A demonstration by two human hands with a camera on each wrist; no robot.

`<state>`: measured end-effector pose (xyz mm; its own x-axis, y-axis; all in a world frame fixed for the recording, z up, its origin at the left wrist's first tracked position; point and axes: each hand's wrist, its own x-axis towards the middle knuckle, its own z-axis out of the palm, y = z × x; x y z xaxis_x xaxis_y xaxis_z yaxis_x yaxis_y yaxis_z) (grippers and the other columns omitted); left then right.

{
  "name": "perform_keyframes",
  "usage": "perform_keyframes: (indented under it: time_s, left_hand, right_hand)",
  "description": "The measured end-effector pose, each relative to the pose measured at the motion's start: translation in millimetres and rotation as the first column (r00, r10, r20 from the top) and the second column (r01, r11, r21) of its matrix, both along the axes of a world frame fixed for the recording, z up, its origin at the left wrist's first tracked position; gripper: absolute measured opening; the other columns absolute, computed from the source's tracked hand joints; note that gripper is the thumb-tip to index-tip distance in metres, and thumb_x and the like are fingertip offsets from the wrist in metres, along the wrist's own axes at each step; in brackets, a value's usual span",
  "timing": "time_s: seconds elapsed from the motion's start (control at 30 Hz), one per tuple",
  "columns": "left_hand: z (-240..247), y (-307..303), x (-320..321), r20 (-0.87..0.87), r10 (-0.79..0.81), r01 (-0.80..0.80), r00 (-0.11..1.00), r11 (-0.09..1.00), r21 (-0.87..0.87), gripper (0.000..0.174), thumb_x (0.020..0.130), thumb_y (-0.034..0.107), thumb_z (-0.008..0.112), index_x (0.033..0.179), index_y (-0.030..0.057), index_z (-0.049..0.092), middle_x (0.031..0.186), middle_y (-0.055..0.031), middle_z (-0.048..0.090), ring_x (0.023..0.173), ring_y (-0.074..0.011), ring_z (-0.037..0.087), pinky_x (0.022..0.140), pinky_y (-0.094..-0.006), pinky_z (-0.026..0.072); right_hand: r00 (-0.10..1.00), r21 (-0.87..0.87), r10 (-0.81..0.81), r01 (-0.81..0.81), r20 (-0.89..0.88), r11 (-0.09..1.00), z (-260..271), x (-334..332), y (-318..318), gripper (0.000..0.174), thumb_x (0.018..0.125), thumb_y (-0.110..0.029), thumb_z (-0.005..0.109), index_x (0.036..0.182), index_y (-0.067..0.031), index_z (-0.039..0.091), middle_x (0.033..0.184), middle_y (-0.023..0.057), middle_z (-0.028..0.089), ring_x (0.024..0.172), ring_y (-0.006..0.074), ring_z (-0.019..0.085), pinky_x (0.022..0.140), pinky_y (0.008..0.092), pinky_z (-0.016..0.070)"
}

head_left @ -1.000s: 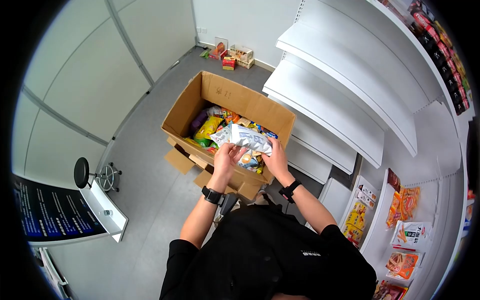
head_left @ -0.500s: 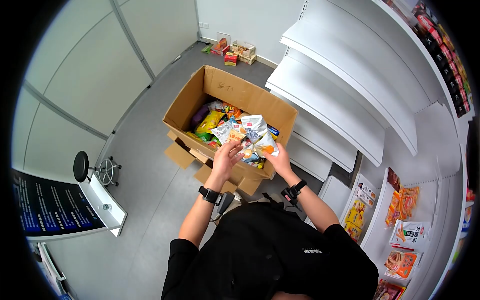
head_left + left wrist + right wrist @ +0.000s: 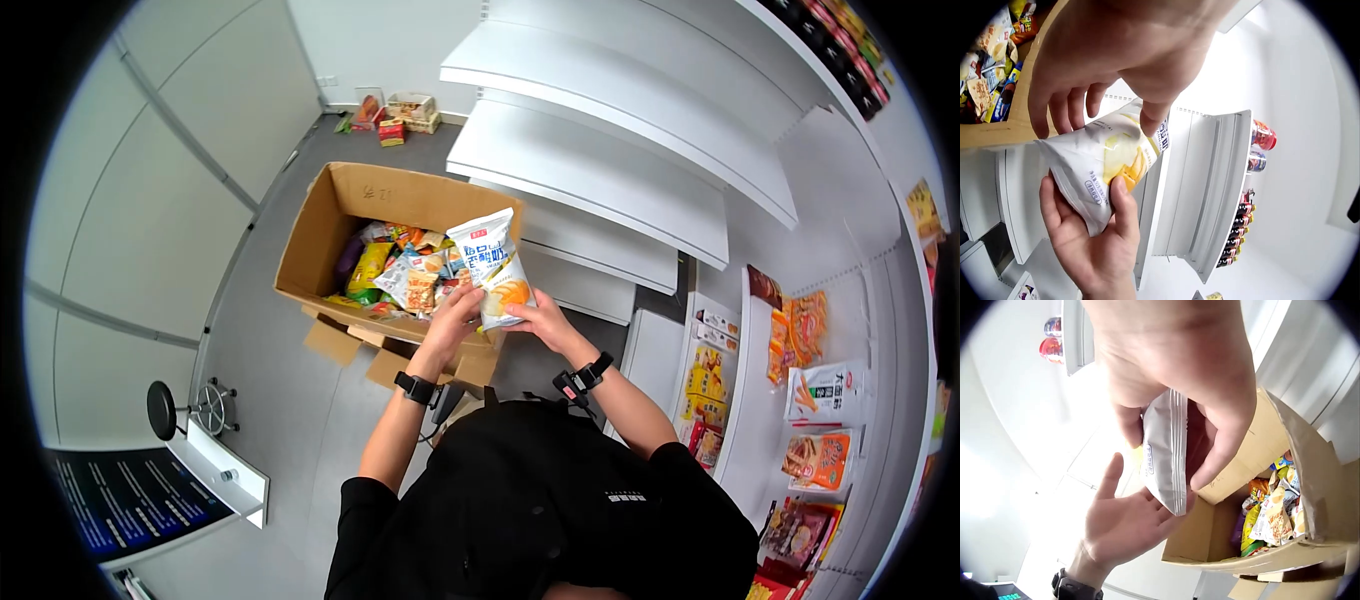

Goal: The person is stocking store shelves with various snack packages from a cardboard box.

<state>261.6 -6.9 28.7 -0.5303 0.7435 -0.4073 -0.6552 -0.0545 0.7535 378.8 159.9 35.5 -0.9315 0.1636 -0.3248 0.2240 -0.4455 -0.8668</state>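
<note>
A white snack bag [image 3: 488, 250] with blue lettering and a yellow-orange picture is held up in front of the body, over the near right corner of a cardboard box [image 3: 400, 185]. My right hand [image 3: 548, 328] pinches its lower end, the thumb on the printed front and fingers behind, as the left wrist view also shows. My left hand [image 3: 452, 318] is at the bag's other side. In the right wrist view the left hand [image 3: 1125, 528] has extended fingers against the bag [image 3: 1163, 456] and its thumb stands away. Many colourful snack bags [image 3: 370, 268] fill the box.
White shelves [image 3: 600, 140] stand beyond the box to the right. A nearer right-hand rack holds an orange snack pack [image 3: 800, 335] and a white pack [image 3: 825, 392]. Small boxes [image 3: 410, 108] lie by the back wall. A black stool [image 3: 162, 410] and a dark screen [image 3: 130, 500] are at left.
The snack bag has been lifted from low over the box and turned upright, its printed front now toward the head camera. The head view has shifted to the right.
</note>
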Motion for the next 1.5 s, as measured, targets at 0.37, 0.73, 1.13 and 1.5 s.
perform_keyframes:
  time_s: [0.37,0.73,1.13,1.5]
  left_hand:
    - [19.0,99.7,80.4,-0.194,-0.341,0.329,0.920,0.940,-0.091,0.040,0.087,0.024,0.062,0.121,0.0052,0.049,0.111,-0.0036,0.059,0.097,-0.0131,0.057,0.081,-0.0282,0.0457]
    - [31.7,187.7,170.6,-0.236,-0.428,0.404,0.872,0.903,-0.147,0.038,0.086,0.020,0.064,0.118,0.0044,0.052,0.108,-0.0031,0.060,0.092,-0.0102,0.057,0.076,-0.0250,0.0450]
    - [33.4,267.3,205.0,-0.215,-0.577,0.558,0.788,0.816,-0.150,0.041,0.092,0.034,0.056,0.120,0.0038,0.057,0.092,0.0023,0.061,0.076,-0.0045,0.050,0.067,-0.0209,0.0391]
    - [10.7,368.3,192.5,-0.254,-0.645,0.631,0.721,0.762,-0.143,0.037,0.090,0.033,0.060,0.111,0.0029,0.064,0.078,0.0047,0.060,0.061,-0.0030,0.041,0.055,-0.0192,0.0313]
  right_hand:
    - [0.994,0.037,-0.114,0.114,-0.003,0.993,2.5,105.3,76.7,0.058,0.085,-0.026,0.066,0.131,-0.0024,0.039,0.119,0.0096,0.054,0.106,0.0180,0.057,0.087,0.0338,0.0489]
    - [0.967,0.139,-0.253,0.253,-0.020,0.958,16.8,212.1,143.8,0.055,0.087,-0.030,0.064,0.128,0.0001,0.043,0.116,0.0087,0.055,0.104,0.0152,0.055,0.085,0.0304,0.0475]
    - [0.843,0.083,-0.527,0.536,-0.110,0.840,7.5,267.2,201.2,0.040,0.088,-0.020,0.062,0.116,0.0053,0.052,0.109,0.0083,0.059,0.100,0.0124,0.055,0.088,0.0257,0.0430]
    - [0.792,0.150,-0.610,0.603,0.005,0.784,27.9,273.2,264.8,0.040,0.088,-0.023,0.062,0.116,0.0050,0.052,0.109,0.0075,0.059,0.099,0.0115,0.054,0.087,0.0239,0.0423]
